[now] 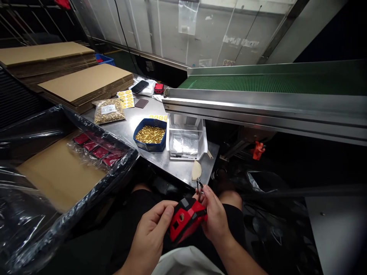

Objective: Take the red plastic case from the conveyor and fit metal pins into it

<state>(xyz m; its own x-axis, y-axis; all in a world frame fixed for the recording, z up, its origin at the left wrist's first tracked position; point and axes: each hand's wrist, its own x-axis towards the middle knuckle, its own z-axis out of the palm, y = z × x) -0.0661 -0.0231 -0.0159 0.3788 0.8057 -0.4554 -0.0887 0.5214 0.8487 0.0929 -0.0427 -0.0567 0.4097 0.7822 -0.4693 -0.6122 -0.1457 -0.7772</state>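
Note:
My left hand is closed on the left side of a red and black tape measure, its thumb lying along the top edge. My right hand is at the other side of the tape measure. Its thumb and fingertips are closed round a small shiny metal clip that sticks up beyond the case. Just past the clip, at the table's near edge, lies a pale half-round piece. Both hands are above my lap, and the fingers under the tape measure are hidden.
On the metal table stand a blue bin of small gold-coloured pieces and a white bin with clear bags. Left is a plastic-lined box holding red packed items. Cardboard stacks and a green conveyor stand behind.

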